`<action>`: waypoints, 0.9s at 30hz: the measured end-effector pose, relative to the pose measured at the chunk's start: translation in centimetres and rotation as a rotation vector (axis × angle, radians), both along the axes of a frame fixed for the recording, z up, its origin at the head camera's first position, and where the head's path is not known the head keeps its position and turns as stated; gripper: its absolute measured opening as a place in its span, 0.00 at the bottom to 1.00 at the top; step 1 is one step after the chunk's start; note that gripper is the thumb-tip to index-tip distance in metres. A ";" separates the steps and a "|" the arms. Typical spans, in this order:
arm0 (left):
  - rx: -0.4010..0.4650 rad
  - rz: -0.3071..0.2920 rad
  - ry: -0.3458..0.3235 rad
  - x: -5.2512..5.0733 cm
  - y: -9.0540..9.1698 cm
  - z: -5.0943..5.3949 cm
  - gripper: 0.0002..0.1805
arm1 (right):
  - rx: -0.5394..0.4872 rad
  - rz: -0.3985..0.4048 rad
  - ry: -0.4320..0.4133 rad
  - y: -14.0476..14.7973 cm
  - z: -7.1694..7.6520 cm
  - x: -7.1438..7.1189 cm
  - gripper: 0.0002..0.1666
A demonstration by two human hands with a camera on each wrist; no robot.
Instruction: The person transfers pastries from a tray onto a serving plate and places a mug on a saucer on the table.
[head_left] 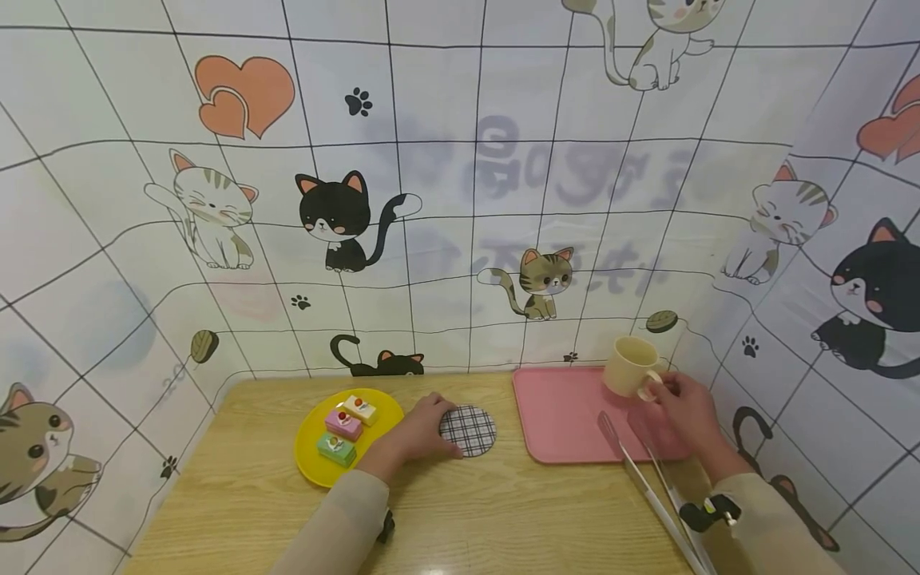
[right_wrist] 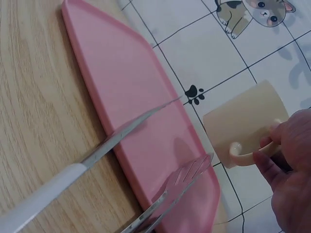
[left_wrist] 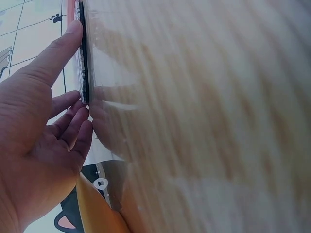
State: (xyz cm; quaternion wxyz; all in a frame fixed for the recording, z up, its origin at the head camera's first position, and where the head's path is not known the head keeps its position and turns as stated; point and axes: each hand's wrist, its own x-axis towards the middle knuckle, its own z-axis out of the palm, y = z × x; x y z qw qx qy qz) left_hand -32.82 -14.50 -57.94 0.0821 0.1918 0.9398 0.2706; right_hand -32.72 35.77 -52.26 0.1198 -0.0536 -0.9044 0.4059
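Note:
A beige mug (head_left: 624,363) tilts a little above the back right of the pink tray (head_left: 553,415). My right hand (head_left: 688,409) pinches its handle (right_wrist: 247,159); in the right wrist view a gap and a shadow separate mug and tray. Toward the middle of the table, a round black-and-white checked coaster (head_left: 470,431) lies flat or nearly flat. My left hand (head_left: 419,431) spans its left side, thumb at the near edge and fingers at the far one. The left wrist view shows this coaster (left_wrist: 84,58) edge-on, with the thumb against it.
Metal tongs (head_left: 650,495) with a slotted end lean across the tray's front edge, close to the right forearm. Left of the left hand, a yellow plate (head_left: 311,451) carries green, pink and cream toy cakes (head_left: 343,424). A cat-printed sheet (head_left: 446,200) stands behind the wooden table.

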 end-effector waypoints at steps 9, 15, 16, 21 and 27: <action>-0.008 -0.002 0.015 0.0 0.0 0.2 0.48 | 0.003 0.072 0.041 -1.6 1.3 0.5 0.20; -0.006 -0.003 0.013 0.2 0.0 0.4 0.48 | -0.004 0.131 0.059 -2.9 2.0 0.6 0.22; -0.005 -0.004 0.013 0.2 0.0 0.4 0.48 | -0.007 0.143 0.066 -3.1 2.0 0.6 0.22; -0.004 -0.003 0.006 0.2 0.0 0.5 0.48 | -0.018 0.213 0.069 -4.3 2.5 1.0 0.21; 0.003 -0.002 0.002 0.3 -0.1 0.5 0.49 | -0.075 0.281 0.072 -6.0 2.7 1.1 0.18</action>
